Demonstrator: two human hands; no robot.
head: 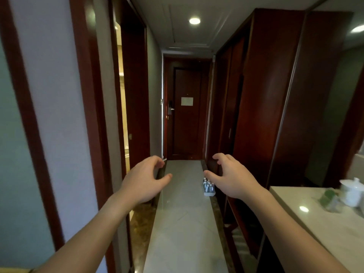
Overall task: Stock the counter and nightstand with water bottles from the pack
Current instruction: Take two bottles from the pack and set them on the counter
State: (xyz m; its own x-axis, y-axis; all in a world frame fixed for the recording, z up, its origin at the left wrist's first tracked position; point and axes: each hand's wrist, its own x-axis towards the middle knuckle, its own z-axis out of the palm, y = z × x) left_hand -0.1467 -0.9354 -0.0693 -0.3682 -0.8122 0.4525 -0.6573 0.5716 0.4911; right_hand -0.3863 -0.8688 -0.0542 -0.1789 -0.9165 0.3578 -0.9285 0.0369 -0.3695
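A shrink-wrapped pack of small water bottles stands on the pale marble floor of a narrow hallway, against the right side. My left hand and my right hand are both stretched forward at chest height, fingers loosely curved, holding nothing. The right hand hovers just right of the pack in the picture, well above it. A pale stone counter fills the lower right corner.
Dark red wardrobe doors line the right wall. A closed entrance door ends the hallway. An open bathroom doorway lies on the left. On the counter stand a white lidded cup and a green packet.
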